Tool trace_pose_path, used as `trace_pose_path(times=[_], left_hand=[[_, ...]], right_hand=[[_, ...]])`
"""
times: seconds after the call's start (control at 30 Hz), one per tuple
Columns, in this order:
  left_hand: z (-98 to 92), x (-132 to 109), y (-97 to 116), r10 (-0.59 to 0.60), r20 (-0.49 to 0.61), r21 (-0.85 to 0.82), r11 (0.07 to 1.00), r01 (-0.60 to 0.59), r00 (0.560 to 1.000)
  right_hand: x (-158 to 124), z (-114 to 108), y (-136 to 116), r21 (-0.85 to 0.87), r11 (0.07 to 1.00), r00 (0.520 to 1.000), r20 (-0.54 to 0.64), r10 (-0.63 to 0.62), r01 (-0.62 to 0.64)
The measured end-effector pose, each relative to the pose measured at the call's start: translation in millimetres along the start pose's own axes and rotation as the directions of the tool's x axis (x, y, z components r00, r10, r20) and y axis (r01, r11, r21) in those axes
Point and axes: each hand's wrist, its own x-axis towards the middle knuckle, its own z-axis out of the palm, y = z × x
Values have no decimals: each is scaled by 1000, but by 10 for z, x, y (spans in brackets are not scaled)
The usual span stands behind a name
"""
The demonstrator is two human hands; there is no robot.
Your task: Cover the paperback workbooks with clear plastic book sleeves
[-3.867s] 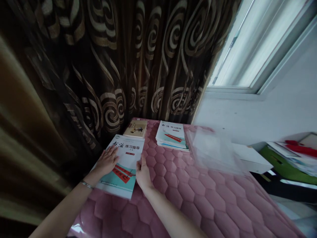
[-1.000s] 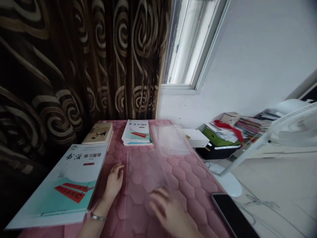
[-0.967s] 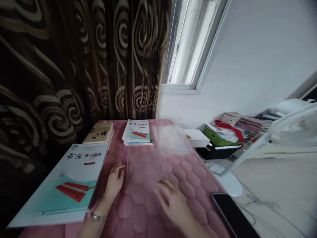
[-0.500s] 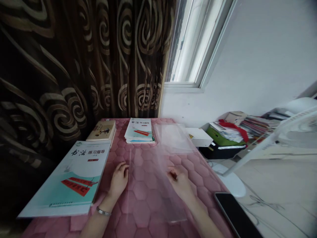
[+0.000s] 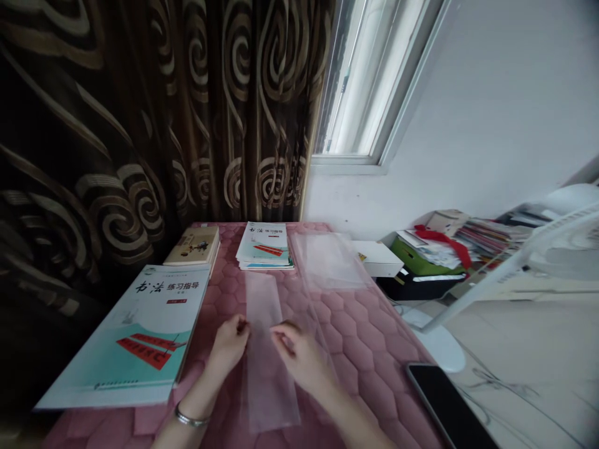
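Observation:
A clear plastic book cover lies on the pink table in front of me, and a whitish strip of it stretches away from me. My left hand, a bracelet on its wrist, is closed with fingertips pinched at the strip's left edge. Across from it, my right hand is closed too, thumb and index finger pinching the strip's right edge. Left of my hands lies a thick stack of calligraphy workbooks with white and teal covers.
A smaller workbook pile and more plastic covers lie at the table's far end. Tan books sit by the curtain. A phone rests on the right edge. Beyond stand a white box and a white fan.
My right hand has moved left, toward my left hand, bringing the right part of the plastic over. My left hand has shifted slightly right and its fingers have drawn in.

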Motion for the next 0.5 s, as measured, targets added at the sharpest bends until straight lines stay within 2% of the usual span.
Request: trace_pose_path(times=[0.07, 0.13, 0.2, 0.27, 0.33, 0.43, 0.5], left_hand=[[-90, 10, -107, -60, -8, -76, 995, 59, 998], [-175, 9, -186, -104, -15, -137, 986, 101, 994], [-227, 7, -229, -122, -38, -141, 983, 115, 992], [-237, 6, -241, -128, -69, -108, 987, 121, 989], [-222, 8, -233, -117, -85, -64, 992, 112, 989], [-216, 20, -223, -39, -120, 41, 998, 44, 992], [-249, 36, -237, 46, -177, 142, 990, -20, 983]], right_hand=[[44, -189, 226, -267, 959, 991, -123, 59, -90], [80, -340, 468, -507, 836, 973, -196, 123, -208], [92, -389, 668, -576, 759, 952, -201, 230, -305], [80, -342, 790, -544, 760, 934, -177, 311, -356], [59, -268, 832, -459, 815, 935, -137, 328, -353], [38, -300, 809, -298, 911, 958, -118, 260, -284], [24, -484, 800, -237, 942, 966, -163, 203, -238]])
